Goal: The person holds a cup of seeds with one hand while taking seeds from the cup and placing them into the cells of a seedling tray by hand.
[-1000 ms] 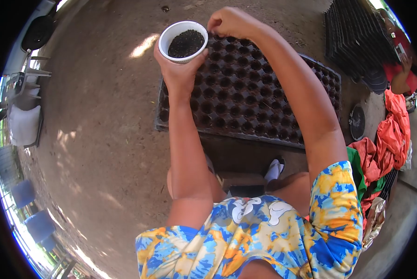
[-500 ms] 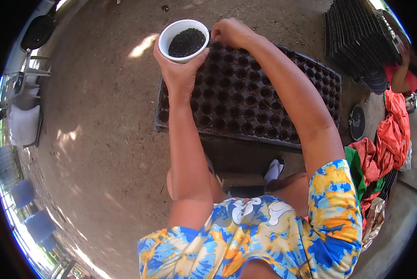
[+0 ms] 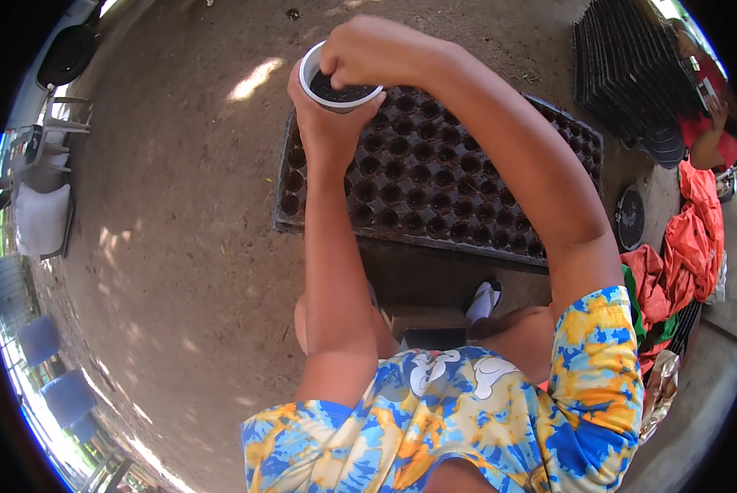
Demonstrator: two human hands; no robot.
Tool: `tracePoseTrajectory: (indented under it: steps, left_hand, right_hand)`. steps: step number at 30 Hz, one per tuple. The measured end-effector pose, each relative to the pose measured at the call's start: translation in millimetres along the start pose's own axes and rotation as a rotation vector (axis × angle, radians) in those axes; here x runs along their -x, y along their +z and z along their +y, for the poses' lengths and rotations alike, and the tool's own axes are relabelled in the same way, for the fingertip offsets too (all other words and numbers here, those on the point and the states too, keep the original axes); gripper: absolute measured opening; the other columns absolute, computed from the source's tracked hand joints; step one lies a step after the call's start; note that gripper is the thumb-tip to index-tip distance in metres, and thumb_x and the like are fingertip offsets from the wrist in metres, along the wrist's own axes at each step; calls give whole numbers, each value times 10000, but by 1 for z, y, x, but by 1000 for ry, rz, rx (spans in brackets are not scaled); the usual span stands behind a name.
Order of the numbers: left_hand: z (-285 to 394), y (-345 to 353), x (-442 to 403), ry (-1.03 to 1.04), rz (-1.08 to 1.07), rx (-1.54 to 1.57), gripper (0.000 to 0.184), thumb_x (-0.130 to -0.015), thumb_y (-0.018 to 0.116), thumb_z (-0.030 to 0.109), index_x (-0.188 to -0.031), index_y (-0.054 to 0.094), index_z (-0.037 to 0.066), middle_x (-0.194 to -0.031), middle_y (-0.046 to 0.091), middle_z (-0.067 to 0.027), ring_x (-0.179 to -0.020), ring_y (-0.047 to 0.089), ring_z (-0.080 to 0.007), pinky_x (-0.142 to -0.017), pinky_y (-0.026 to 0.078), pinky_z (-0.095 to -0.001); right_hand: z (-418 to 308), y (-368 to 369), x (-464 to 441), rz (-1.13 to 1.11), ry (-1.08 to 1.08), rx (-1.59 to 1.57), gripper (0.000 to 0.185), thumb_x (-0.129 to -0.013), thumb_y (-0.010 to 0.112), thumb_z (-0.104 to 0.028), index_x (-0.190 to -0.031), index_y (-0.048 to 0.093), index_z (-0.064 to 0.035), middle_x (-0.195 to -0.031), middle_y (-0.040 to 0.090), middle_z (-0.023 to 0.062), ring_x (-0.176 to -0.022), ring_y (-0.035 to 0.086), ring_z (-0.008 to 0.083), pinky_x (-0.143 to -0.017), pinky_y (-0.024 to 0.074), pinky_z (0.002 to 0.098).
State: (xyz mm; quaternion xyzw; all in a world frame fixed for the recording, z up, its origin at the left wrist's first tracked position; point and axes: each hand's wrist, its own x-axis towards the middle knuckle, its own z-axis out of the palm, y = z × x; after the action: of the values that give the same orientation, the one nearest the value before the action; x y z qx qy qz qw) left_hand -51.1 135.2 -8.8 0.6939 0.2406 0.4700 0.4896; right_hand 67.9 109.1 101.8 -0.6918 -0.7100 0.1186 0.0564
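My left hand (image 3: 327,123) is wrapped round a white cup (image 3: 309,69) at the far left corner of a black cell tray (image 3: 430,177). Dark, small grains (image 3: 325,87) lie inside the cup. My right hand (image 3: 356,56) reaches over the cup's rim, its fingers bent together and their tips down in the grains. Whatever those fingertips pinch is hidden. The tray's cells hold dark brown material, and my right forearm covers part of the tray.
At the back right stands a stack of black trays (image 3: 631,74), with a person in red (image 3: 718,131) beside it. Red cloth (image 3: 693,238) and a round black lid-like object (image 3: 630,217) lie right. Chairs (image 3: 43,218) line the left edge.
My right hand has moved left from the tray's far edge into the cup. The cup and my left hand have shifted slightly to the right.
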Motion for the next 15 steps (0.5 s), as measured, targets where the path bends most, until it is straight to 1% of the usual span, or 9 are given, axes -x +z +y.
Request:
tracePoseTrajectory:
  steps: [1,2,4,5,8,9,12,15]
  left_hand:
    - [1,0,0,18,-10,-10,936,-593,872,83,-1340,313,7,-1243,507,-139,-1138,529,-231,-980,437,-353]
    - [3,0,0,37,-21,-20,939,-596,870,85,-1346,309,11,-1248,507,-143,-1140,529,-235,-980,438,-356]
    - [11,1,3,-36,-25,39,923,-606,866,81,-1341,313,14,-1252,495,-129,-1143,522,-222,-978,434,-347]
    - [13,0,3,-58,-25,65,899,-618,861,80,-1333,320,12,-1245,488,-117,-1147,512,-213,-982,426,-343]
    - [8,-4,1,-109,-18,127,874,-631,852,71,-1323,321,7,-1234,482,-108,-1138,513,-200,-975,432,-334]
    - [5,-6,0,-123,-14,145,873,-632,849,67,-1322,318,5,-1231,482,-109,-1131,518,-197,-969,440,-331]
    - [-2,-9,-1,-93,-5,152,865,-630,847,60,-1314,320,0,-1219,486,-114,-1112,535,-189,-952,462,-320]
    - [-9,-9,-1,-122,1,180,928,-597,870,90,-1324,300,1,-1234,496,-142,-1140,525,-223,-975,444,-331]
  right_hand:
    - [-2,10,-3,-24,-38,60,170,-704,620,-69,-857,688,-36,-824,687,137,-764,659,314,-667,510,398]
    - [0,21,-7,11,-46,33,172,-700,627,-90,-850,700,-45,-826,688,143,-772,661,322,-667,511,406]
    - [1,29,-13,82,-64,-20,178,-693,641,-130,-835,723,-63,-831,689,156,-788,664,339,-668,513,422]
    - [6,28,-17,6,-58,-17,195,-708,642,-130,-873,720,-61,-826,692,150,-785,668,324,-677,517,404]
    - [19,13,-16,135,-119,-220,159,-767,650,-119,-902,707,-58,-854,705,109,-780,679,260,-689,520,364]
    - [18,6,-16,80,9,-308,165,-798,660,-155,-921,711,-57,-846,708,91,-754,678,211,-688,521,341]
    - [25,6,-20,107,-20,-371,174,-752,654,-164,-897,727,-100,-742,695,60,-706,677,185,-652,515,335]
    - [23,18,-22,155,-83,-325,188,-758,651,-165,-912,725,-84,-757,704,52,-706,677,175,-667,519,320]
